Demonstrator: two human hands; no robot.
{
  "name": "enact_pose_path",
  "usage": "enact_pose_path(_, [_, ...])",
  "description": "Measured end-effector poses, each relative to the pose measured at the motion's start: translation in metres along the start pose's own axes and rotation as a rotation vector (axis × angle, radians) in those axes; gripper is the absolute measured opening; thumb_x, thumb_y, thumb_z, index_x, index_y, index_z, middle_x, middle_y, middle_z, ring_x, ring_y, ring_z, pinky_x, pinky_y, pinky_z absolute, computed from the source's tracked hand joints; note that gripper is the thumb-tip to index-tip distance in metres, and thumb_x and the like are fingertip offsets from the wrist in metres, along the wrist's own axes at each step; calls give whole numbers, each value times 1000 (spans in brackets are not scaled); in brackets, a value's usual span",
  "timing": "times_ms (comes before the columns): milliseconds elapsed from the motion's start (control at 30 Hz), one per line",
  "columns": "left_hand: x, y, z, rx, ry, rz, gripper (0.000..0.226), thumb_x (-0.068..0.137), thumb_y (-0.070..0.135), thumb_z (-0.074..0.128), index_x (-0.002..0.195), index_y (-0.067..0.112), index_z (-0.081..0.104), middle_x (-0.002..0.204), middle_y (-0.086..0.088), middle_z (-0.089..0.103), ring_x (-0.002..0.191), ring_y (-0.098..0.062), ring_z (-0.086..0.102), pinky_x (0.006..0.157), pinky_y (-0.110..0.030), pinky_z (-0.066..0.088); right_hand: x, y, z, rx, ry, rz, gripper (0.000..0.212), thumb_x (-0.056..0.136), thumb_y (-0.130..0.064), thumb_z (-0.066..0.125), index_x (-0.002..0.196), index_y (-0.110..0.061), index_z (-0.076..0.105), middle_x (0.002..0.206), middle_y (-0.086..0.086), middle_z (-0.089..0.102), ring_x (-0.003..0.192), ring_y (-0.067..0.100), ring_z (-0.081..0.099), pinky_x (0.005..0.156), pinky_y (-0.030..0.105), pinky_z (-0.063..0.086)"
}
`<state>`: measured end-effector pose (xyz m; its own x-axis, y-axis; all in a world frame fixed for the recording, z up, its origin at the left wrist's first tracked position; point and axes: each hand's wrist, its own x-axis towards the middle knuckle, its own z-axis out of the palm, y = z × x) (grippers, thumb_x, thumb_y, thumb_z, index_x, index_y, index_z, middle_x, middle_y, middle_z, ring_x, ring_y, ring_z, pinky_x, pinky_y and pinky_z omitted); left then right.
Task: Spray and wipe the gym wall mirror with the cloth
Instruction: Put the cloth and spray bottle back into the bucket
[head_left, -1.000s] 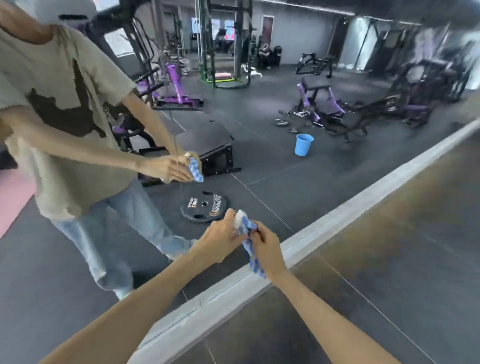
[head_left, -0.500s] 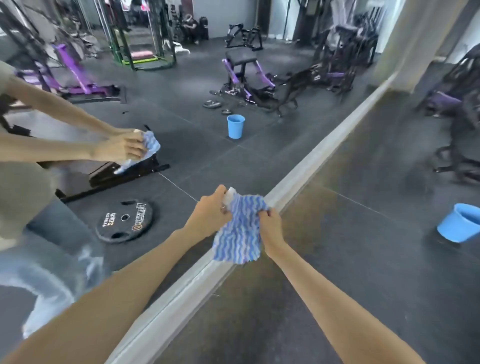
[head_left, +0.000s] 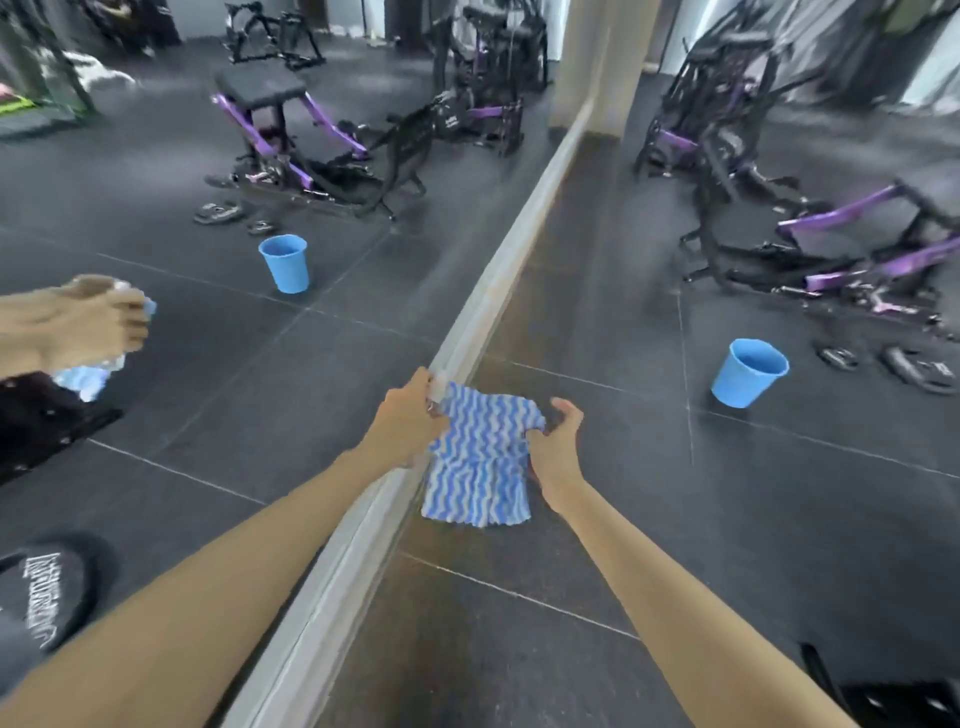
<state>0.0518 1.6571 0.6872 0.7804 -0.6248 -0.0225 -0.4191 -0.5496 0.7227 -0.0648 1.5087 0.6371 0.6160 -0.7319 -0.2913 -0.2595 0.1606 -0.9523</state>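
Observation:
A blue-and-white wavy-striped cloth (head_left: 480, 462) hangs spread between my two hands, just right of the mirror's pale bottom strip (head_left: 483, 312). My left hand (head_left: 410, 415) pinches the cloth's upper left corner; a small pale object shows at its fingertips, and I cannot tell what it is. My right hand (head_left: 558, 441) grips the cloth's upper right edge with curled fingers. The wall mirror (head_left: 218, 374) fills the left half of the view and reflects my hands and the cloth at the far left.
A blue bucket (head_left: 748, 371) stands on the dark floor to the right, with slippers (head_left: 914, 366) beside it. Black-and-purple gym machines (head_left: 831, 244) stand behind it. A pale pillar (head_left: 597, 62) meets the mirror's far end.
The cloth went from bunched between my hands to spread flat and hanging. My hands moved apart. The view swung right along the mirror, so the bucket on the floor now shows.

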Motion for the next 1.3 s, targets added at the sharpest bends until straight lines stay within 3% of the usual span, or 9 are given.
enact_pose_path(133, [83,55,47,14,-17,109,20,85,4,59,95,10,42,69,-2,49,56,-20,45,49,-30,33,70,-22,-46,-50,-85,81,34,97,1,43,79,-21,61,94,27,58,70,18,41,57,28,30])
enact_pose_path(233, [140,97,93,38,-55,145,19,85,9,59,101,7,47,76,-4,52,71,-29,50,60,-32,29,127,-28,-83,-33,-156,102,15,93,-7,61,106,-9,66,105,7,58,88,15,50,63,20,37])
enact_pose_path(400, [249,169,195,-35,-155,149,24,83,15,65,88,10,41,85,-21,61,85,-39,58,68,-41,38,237,-34,-161,-130,-102,-4,62,78,-11,80,133,-14,51,135,10,30,122,23,47,104,35,44])
enact_pose_path(600, [371,262,301,-6,-110,76,23,84,11,59,88,11,37,83,-11,52,81,-34,52,63,-34,28,372,-57,-314,175,-73,49,100,86,16,56,154,-30,-2,143,3,37,117,25,52,97,42,45])
enact_pose_path(767, [460,313,367,-39,-199,120,28,82,8,61,80,14,33,74,-4,48,71,-28,50,63,-35,43,459,-63,-414,-12,84,84,44,86,10,60,126,-7,50,126,13,59,116,31,59,96,44,49])
enact_pose_path(900, [538,354,430,-94,-307,126,29,82,5,62,78,14,34,76,-4,48,64,-22,52,63,-42,56,544,-64,-478,-147,306,64,11,92,-3,54,100,-11,55,97,2,60,92,21,57,81,38,47])
enact_pose_path(1033, [617,394,494,-114,-437,104,24,82,6,62,82,13,38,75,-1,50,58,-19,54,66,-38,55,640,-58,-535,-35,439,115,10,92,-6,48,98,-14,52,103,10,62,89,24,59,84,47,53])
enact_pose_path(1167, [683,436,550,-130,-587,121,24,80,-3,60,81,13,42,79,-4,48,62,-14,52,48,-22,54,721,-68,-590,157,431,134,10,95,-4,46,103,-10,48,82,1,55,66,12,53,55,23,50])
enact_pose_path(1300, [733,479,600,-157,-735,94,24,81,-10,57,87,13,53,82,-3,49,57,-10,50,47,-20,49,788,-63,-644,194,352,150,9,91,-1,42,91,-8,48,70,1,53,58,12,50,54,25,45])
